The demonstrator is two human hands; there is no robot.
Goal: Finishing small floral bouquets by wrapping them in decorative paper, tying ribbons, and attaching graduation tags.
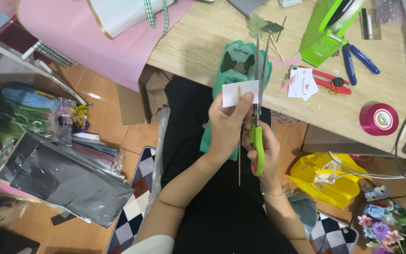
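Snipping is the step in hand: the left hand [226,124] pinches a small white paper card [238,92] between thumb and fingers, while the right hand [265,157], just beside it, is closed through the green-handled scissors [258,113], blades parted at the card's edge. Closing them cleanly seems to need the card held steady. Farther right, a yellow bag [327,181] holds white cable.

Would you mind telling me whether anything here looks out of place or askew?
The large pink paper sheet droops over the wooden table's edge, and the yellow plastic bag lies crumpled on the floor. The left hand pinches a small white card; the right hand holds green-handled scissors.
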